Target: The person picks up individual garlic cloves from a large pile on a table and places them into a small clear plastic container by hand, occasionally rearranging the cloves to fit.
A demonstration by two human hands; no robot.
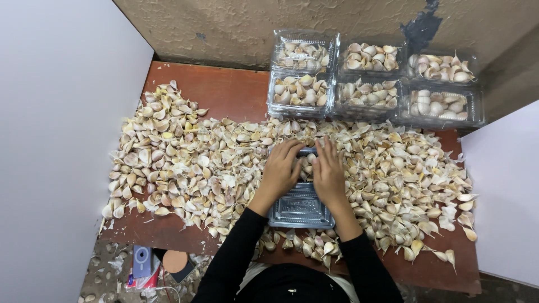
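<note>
A clear plastic clamshell box (299, 209) lies in the middle of a brown table (224, 90), amid a wide heap of garlic cloves (185, 163). My left hand (281, 168) and my right hand (328, 171) rest side by side, palms down, on the far half of the box, over garlic cloves inside it. The near half of the box lies flat toward me. Fingers of both hands are spread and press downward. Black sleeves cover both forearms.
Several filled clear boxes of garlic (370, 84) stand in two rows at the table's far right. White panels (56, 140) flank the table left and right. A phone (141, 261) and scraps lie on the floor at lower left.
</note>
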